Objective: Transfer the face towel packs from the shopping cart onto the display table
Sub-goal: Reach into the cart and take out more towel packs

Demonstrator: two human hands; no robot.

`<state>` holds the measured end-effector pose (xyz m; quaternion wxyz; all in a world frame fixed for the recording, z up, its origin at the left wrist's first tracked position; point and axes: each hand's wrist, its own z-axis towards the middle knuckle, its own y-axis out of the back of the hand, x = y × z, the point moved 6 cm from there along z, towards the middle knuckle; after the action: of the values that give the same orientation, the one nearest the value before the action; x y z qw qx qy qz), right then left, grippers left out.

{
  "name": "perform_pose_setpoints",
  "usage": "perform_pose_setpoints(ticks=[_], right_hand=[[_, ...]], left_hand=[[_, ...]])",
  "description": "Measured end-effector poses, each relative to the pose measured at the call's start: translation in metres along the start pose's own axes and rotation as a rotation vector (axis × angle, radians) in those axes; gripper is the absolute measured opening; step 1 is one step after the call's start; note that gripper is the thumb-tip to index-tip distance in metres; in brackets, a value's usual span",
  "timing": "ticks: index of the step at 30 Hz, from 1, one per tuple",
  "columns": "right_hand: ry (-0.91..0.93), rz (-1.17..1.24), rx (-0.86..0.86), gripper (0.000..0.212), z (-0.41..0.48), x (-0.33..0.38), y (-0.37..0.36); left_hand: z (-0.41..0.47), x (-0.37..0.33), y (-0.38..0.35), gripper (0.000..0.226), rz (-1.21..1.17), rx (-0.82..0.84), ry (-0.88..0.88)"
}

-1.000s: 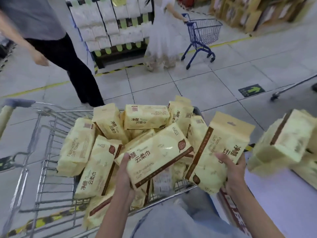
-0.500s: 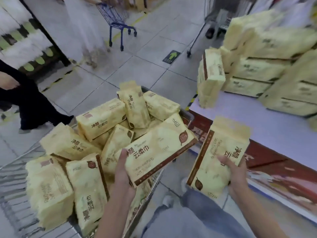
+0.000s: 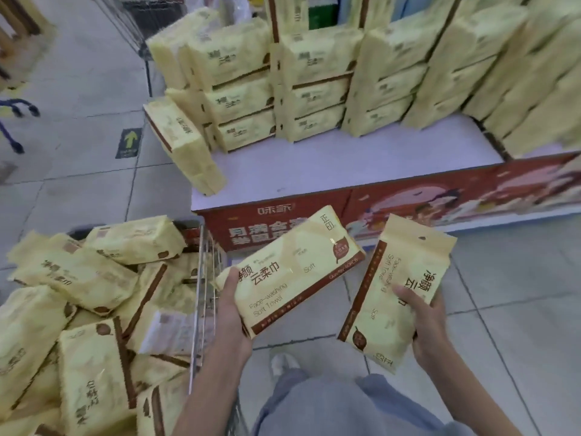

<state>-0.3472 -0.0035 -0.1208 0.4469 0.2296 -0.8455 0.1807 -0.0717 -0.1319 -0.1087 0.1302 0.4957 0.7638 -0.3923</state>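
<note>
Fingers (image 3: pixel 408 297) clasping packs (image 3: pixel 292 275), left hand (image 3: pixel 232 313) pack slanting up-right, right hand (image 3: pixel 430 325) pack (image 3: pixel 399 256) near-upright

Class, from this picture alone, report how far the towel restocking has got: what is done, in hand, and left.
Done: stacked packs line the display table. In hand: the left hand grips one pack, the right hand a second pack, both short of the table. Left: a heap of packs lies in the shopping cart, so much remains.
</note>
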Motion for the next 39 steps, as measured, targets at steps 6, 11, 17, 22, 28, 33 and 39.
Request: perform_pose_setpoints(ticks=[6,11,17,22,28,33,39], right_hand=[[-0.012,0.157,-0.231,0.048,-0.018,-0.013,0.12],[-0.02,0.316,-0.41,0.049,-0.043,-0.025,0.216],[-0.016,0.456,-0.567,0.047,-0.067,-0.039,0.288],[-0.027,0.504,-0.621,0.043,-0.056,-0.035,0.312],[-0.004,0.541,-0.604,0.042,0.001,0.003,0.332],[0.027,0.521,-0.549,0.041,0.082,0.059,0.344],[0.027,0.48,-0.469,0.047,0.175,0.129,0.348]], left_hand=[[-0.016,0.075,-0.074,0.031,0.108,0.09,0.111],[-0.039,0.15,-0.122,0.041,0.228,0.12,0.223],[-0.064,0.216,-0.167,0.048,0.275,0.182,0.347],[-0.059,0.24,-0.186,0.037,0.353,0.204,0.368],[-0.034,0.258,-0.215,0.038,0.372,0.171,0.401],[-0.002,0.274,-0.264,0.033,0.328,0.152,0.369],[0.044,0.278,-0.347,0.03,0.304,0.16,0.282]])
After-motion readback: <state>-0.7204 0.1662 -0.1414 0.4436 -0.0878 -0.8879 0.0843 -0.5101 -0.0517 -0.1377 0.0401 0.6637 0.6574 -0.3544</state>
